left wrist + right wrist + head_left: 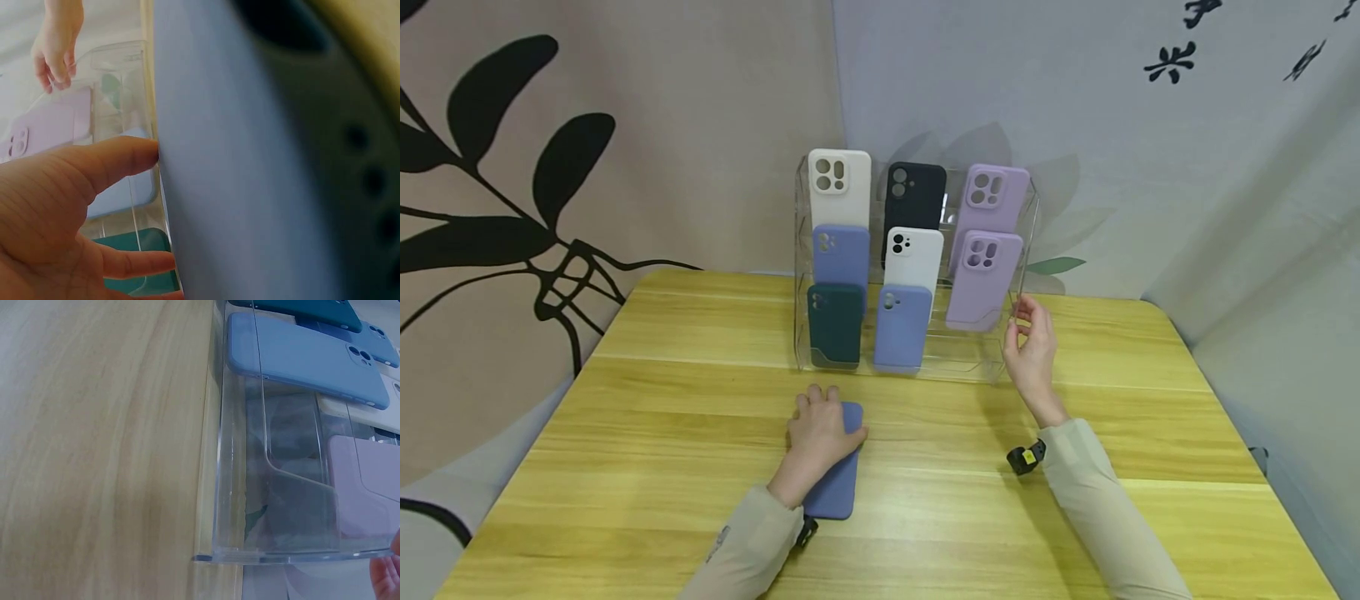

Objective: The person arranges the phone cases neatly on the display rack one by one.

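A blue phone case (pixel 838 492) lies flat on the table, partly hidden under my left hand (pixel 820 429). That hand spans it, thumb at the right edge and fingers toward its far left end. In the left wrist view, the thumb (pixel 125 156) and fingertips meet the edge of the case (pixel 212 156). My right hand (pixel 1032 346) pinches the right side of a clear acrylic display stand (pixel 951 367). Only some of its fingers (pixel 384 578) show in the right wrist view, at the stand's side panel.
The tiered stand holds white (pixel 839 200), black (pixel 915 187), purple (pixel 985 279), dark green (pixel 835 325) and blue (pixel 901 329) phone cases in three columns. It stands at the back of the wooden table (pixel 625 467), near a patterned cloth backdrop (pixel 737 125).
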Action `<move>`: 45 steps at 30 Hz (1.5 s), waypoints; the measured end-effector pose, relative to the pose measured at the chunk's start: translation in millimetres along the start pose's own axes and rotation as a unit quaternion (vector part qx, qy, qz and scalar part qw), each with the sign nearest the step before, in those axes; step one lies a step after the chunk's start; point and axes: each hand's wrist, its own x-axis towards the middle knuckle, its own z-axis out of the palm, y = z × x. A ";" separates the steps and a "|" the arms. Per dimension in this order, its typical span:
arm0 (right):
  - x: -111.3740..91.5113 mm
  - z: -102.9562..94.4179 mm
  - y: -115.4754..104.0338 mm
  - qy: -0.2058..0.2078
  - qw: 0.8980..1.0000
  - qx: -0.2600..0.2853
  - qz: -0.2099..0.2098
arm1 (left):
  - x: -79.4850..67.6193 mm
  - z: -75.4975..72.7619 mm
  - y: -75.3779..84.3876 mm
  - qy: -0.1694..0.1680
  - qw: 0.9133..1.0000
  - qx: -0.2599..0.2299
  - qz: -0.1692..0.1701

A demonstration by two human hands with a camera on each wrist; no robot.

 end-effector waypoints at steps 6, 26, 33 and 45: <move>0.5 0.2 -0.6 0.003 1.000 0.005 0.000 | 0.7 1.1 0.9 0.006 1.000 0.004 0.005; -0.6 0.3 0.0 -0.001 1.000 0.003 -0.001 | 3.7 3.5 -0.7 0.022 1.000 -0.005 0.022; -0.3 0.3 -0.6 -0.003 1.000 0.001 -0.006 | 5.5 4.4 -1.0 0.034 0.999 -0.006 0.026; 0.0 -0.2 0.1 -0.004 1.000 -0.001 -0.006 | 9.9 -3.8 5.4 0.043 0.998 -0.017 0.034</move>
